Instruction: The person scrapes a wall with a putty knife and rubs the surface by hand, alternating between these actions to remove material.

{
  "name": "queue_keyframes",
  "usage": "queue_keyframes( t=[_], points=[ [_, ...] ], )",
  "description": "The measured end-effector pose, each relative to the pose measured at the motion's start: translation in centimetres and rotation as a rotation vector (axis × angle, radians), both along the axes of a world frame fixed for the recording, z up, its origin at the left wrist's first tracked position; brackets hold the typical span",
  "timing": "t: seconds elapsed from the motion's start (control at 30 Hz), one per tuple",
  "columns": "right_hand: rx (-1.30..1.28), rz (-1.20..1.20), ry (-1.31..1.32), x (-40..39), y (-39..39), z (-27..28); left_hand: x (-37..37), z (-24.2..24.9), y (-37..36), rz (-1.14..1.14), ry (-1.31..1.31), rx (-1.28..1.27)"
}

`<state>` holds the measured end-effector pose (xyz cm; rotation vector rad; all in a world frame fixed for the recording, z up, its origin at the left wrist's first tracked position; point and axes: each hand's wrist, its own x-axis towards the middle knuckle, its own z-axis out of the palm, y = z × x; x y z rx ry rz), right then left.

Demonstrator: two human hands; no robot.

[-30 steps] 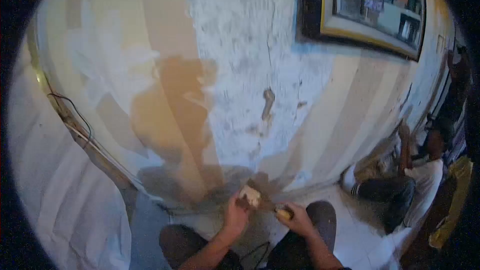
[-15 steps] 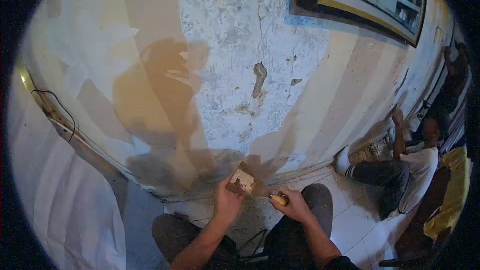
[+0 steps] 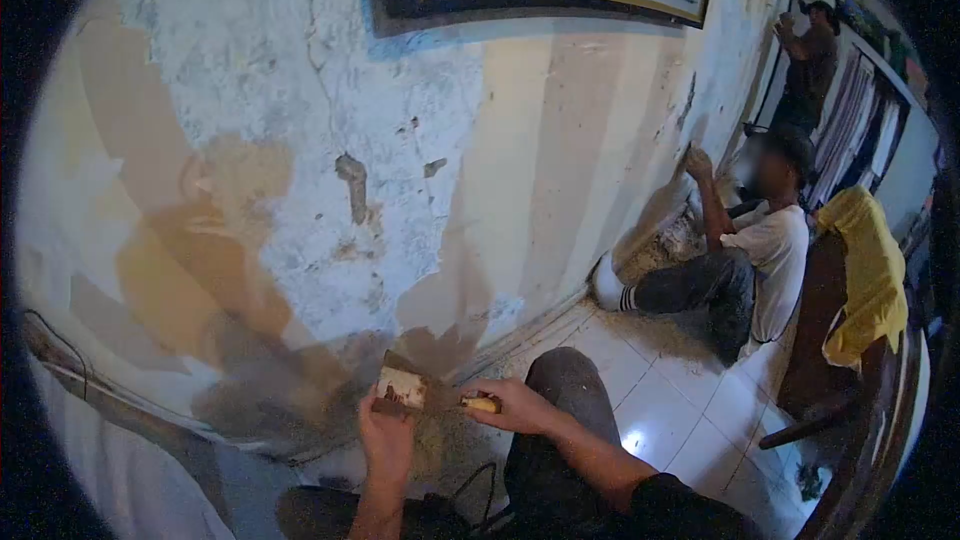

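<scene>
My left hand (image 3: 387,440) grips a small squarish piece (image 3: 403,387) with a pale face, brown stains and brown edges; I cannot tell what it is. My right hand (image 3: 517,405) is closed round the yellow handle of a putty knife (image 3: 481,404). Its dim blade points left, close to the stained piece. Both hands are low in front of the wall (image 3: 330,270), above my bent knees. Bare bluish-white plaster with a crack and chipped holes shows on that wall, between faded beige and brown stripes.
A framed picture (image 3: 560,8) hangs overhead. To the right, a person (image 3: 770,260) sits on the tiled floor (image 3: 650,360), one hand at the wall; another person (image 3: 810,60) stands farther back. A yellow cloth (image 3: 868,270) drapes over dark furniture. Pale sheeting (image 3: 120,470) lies at left.
My view has swung to the right, bringing the standing person and more of the furniture into sight. Both hands keep their holds, with the stained piece and putty knife still close together.
</scene>
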<state>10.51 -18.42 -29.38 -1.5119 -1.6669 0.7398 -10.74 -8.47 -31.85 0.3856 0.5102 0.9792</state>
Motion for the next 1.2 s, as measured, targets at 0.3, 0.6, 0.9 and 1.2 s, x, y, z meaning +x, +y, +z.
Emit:
queue_keyframes(
  t=[0.3, 0.6, 0.9, 1.2],
  points=[
    [-0.006, 0.016, 0.019, 0.1, 0.0, -0.9, 0.2, 1.0, -0.4, 0.025, 0.030, 0.015],
    [-0.122, 0.070, -0.028, 0.1, -0.1, 1.0, 0.1, 1.0, -0.4, 0.074, 0.037, -0.083],
    [-0.393, 0.123, 0.470, -0.3, 0.4, -1.2, 0.3, 1.6, -0.4, 0.083, 0.010, -0.011],
    [-0.662, 0.261, 0.880, -4.4, -0.1, -3.3, -0.6, 1.4, 0.3, 0.062, 0.026, 0.015]
  ],
)
